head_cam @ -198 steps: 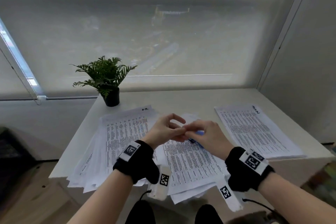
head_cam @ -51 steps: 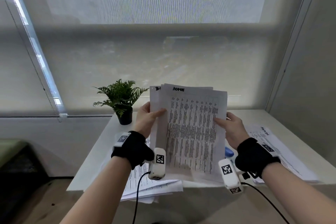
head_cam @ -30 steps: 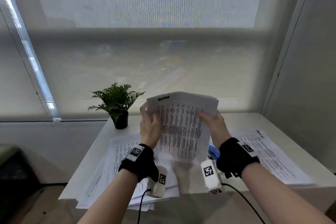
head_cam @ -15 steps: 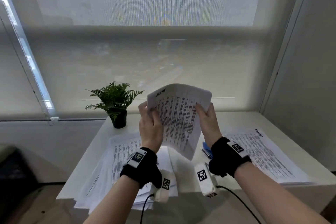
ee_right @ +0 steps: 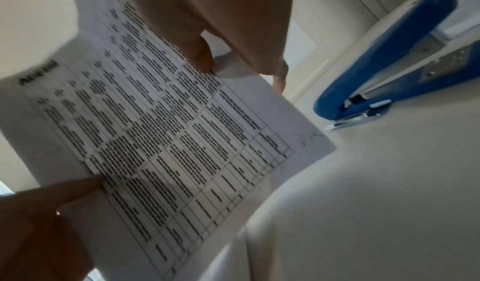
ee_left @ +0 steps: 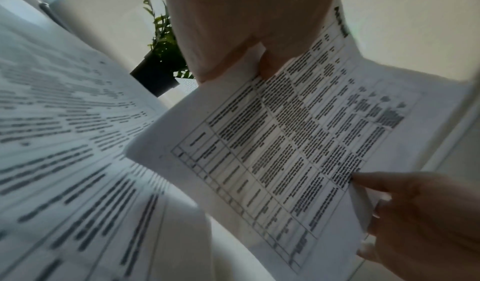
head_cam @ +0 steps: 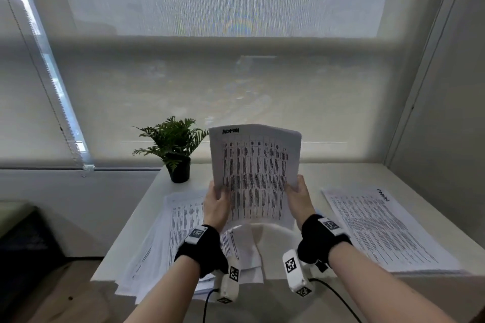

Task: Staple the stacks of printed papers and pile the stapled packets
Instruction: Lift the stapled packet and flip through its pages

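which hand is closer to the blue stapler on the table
Right. The right hand, gripping the held stack of printed papers, is beside the blue stapler; the left hand grips the far edge.

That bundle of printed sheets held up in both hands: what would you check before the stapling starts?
1. Both hands hold the bundle: ok, left hand and right hand grip its side edges.
2. Sheet edges squared up: cannot tell.
3. Stapler within reach: ok, lying on the table near the right hand.
4. Stapler loaded: cannot tell.
5. Corner free for stapling: ok, top corners are clear of fingers.
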